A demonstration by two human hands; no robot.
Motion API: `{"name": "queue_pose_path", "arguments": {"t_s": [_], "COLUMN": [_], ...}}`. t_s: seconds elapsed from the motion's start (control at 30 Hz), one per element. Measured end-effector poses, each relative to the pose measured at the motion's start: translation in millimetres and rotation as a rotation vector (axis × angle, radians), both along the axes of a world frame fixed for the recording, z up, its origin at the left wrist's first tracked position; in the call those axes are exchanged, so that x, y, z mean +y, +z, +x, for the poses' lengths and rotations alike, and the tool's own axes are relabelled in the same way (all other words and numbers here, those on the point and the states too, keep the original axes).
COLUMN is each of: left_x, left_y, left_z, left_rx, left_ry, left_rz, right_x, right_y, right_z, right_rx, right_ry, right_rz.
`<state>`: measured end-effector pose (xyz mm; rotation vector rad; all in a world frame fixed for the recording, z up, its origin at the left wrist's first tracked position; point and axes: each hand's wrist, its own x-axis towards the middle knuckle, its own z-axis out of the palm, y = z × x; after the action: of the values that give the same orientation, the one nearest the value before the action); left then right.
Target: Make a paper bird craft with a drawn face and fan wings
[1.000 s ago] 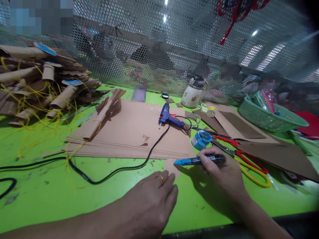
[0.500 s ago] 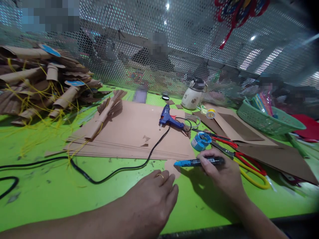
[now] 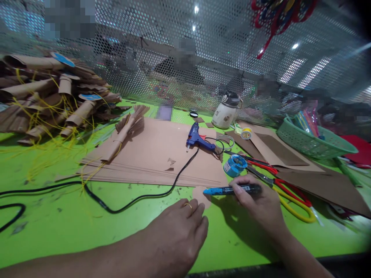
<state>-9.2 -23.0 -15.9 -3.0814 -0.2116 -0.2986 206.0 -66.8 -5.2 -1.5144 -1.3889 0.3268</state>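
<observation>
My right hand (image 3: 257,202) grips a marker pen (image 3: 240,189) with a black barrel and a blue-coated front end. Its tip meets a small rounded piece of brown paper (image 3: 199,193) lying on the green tabletop. My left hand (image 3: 182,227), wearing a ring, holds that paper down at its near edge; the fingers are bent close together and the thumb is hidden. Just beyond my right hand stands an open jar of blue paint (image 3: 235,165). A blue glue gun (image 3: 198,138) rests on stacked brown paper sheets (image 3: 156,139) farther back.
Scissors with red and yellow handles (image 3: 295,206) lie to the right, near a green basket (image 3: 315,141). A black cord (image 3: 127,200) crosses the table. Rolled paper bundles with yellow strings (image 3: 43,96) pile up at left. A bottle (image 3: 224,112) stands before the perforated metal screen (image 3: 162,50).
The whole view has shifted slightly. Both hands keep the same hold, and the marker's tip stays on the paper piece.
</observation>
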Motion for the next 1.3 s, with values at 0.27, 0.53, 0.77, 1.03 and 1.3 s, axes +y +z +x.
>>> {"name": "queue_pose_path", "arguments": {"t_s": [0.27, 0.53, 0.77, 1.03, 1.3], "left_x": [-2.3, -3.0, -2.7, -3.2, -3.8], "left_y": [-0.7, -3.9, -3.0, 1.6, 1.8], "left_z": [-1.0, -2.4, -1.0, -1.8, -1.8], "left_rx": [-0.006, -0.014, -0.011, 0.019, 0.009], "left_ry": [0.012, 0.010, 0.021, 0.019, 0.048], "left_rz": [0.008, -0.010, -0.020, -0.017, -0.027], "right_x": [-0.2, -0.7, -0.5, -0.4, 0.7], "right_y": [-0.8, -0.6, -0.2, 1.7, 0.2], "right_z": [1.7, 2.2, 3.7, 6.0, 8.1], "right_rx": [-0.001, -0.029, -0.060, -0.100, -0.141], "right_ry": [0.002, -0.003, 0.042, 0.084, 0.083], "right_rz": [-0.020, -0.025, -0.020, -0.026, -0.012]}}
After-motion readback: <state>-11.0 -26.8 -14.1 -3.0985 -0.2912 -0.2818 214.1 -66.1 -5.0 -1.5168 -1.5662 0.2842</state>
